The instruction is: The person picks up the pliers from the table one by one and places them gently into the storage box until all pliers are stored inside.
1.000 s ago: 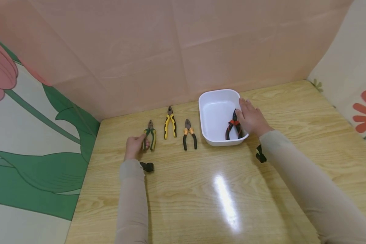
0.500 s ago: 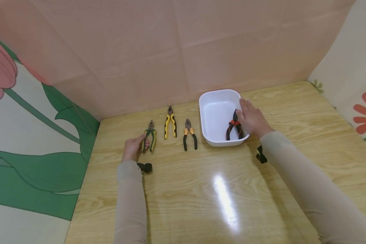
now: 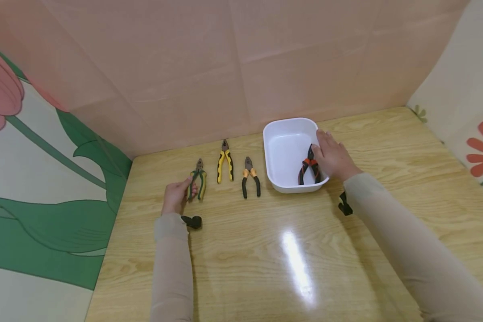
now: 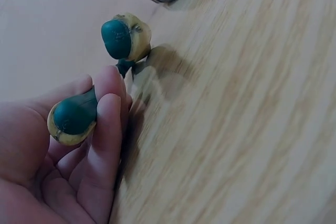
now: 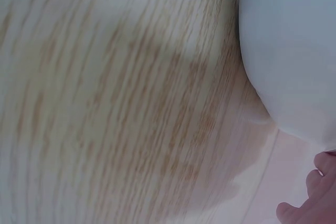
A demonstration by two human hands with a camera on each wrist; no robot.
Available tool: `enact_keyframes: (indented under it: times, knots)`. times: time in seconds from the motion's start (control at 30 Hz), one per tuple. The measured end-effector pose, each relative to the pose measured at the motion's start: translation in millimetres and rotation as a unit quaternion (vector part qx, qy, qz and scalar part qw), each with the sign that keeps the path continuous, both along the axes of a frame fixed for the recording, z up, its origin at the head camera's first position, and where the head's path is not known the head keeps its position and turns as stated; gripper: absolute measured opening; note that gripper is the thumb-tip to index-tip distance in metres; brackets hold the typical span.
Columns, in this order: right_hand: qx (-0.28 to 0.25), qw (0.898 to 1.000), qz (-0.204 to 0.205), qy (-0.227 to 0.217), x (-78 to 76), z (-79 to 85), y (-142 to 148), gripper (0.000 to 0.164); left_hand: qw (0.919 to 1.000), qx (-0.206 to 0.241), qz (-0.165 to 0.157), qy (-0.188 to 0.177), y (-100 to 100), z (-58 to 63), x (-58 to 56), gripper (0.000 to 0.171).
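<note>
A pair of green-and-yellow pliers (image 3: 202, 183) lies at the left of a row of tools in the head view. My left hand (image 3: 177, 195) pinches its left handle between thumb and fingers; the left wrist view shows the green handle end (image 4: 76, 115) within the grip. My right hand (image 3: 336, 157) rests against the right side of a white plastic bin (image 3: 269, 172), fingers straight along the rim. Inside the bin, red-and-black pliers (image 3: 304, 170) lie near that hand. Only some fingertips (image 5: 323, 174) and the bin's outer wall appear in the right wrist view.
Yellow-and-black pliers (image 3: 220, 167) and orange-and-black pliers (image 3: 251, 173) lie between the left hand and the bin. The wooden table (image 3: 241, 250) meets a pink-covered wall (image 3: 177, 67) at the back. Painted panels flank both sides.
My left hand and the green-and-yellow pliers have shifted very slightly, with the grip kept. The right hand and the bin stay in place.
</note>
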State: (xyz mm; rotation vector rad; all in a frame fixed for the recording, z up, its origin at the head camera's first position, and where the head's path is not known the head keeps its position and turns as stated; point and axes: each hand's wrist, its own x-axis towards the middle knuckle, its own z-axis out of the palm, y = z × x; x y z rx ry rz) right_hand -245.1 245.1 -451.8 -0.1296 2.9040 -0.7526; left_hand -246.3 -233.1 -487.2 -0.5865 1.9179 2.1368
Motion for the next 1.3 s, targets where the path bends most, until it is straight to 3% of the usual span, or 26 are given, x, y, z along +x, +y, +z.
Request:
enact_keyframes:
  times: [0.17,0.37,0.57,0.97,1.3]
  knots:
    - [0.008,1.000,0.004,0.001,0.2,1.7,-0.6,0.068,0.9999,0.000,0.011,0.008,-2.1,-12.1,-3.6,0.038]
    - [0.015,1.000,0.006,0.000,0.3,2.5,-0.6,0.068,0.9994,-0.014,0.026,0.019,-1.3,-17.1,-3.7,0.031]
    - [0.019,1.000,0.007,0.002,-0.8,2.0,-0.6,0.068,0.9987,-0.020,0.035,0.030,-1.1,-17.1,-2.4,0.028]
    - [0.022,1.000,0.005,-0.004,1.0,1.9,0.6,0.069,0.9990,-0.002,0.031,0.033,2.0,-15.2,2.3,0.037]
    - [0.024,1.000,0.007,-0.001,-0.1,1.8,0.4,0.068,0.9974,0.001,0.062,0.038,4.7,-17.9,2.1,0.034]
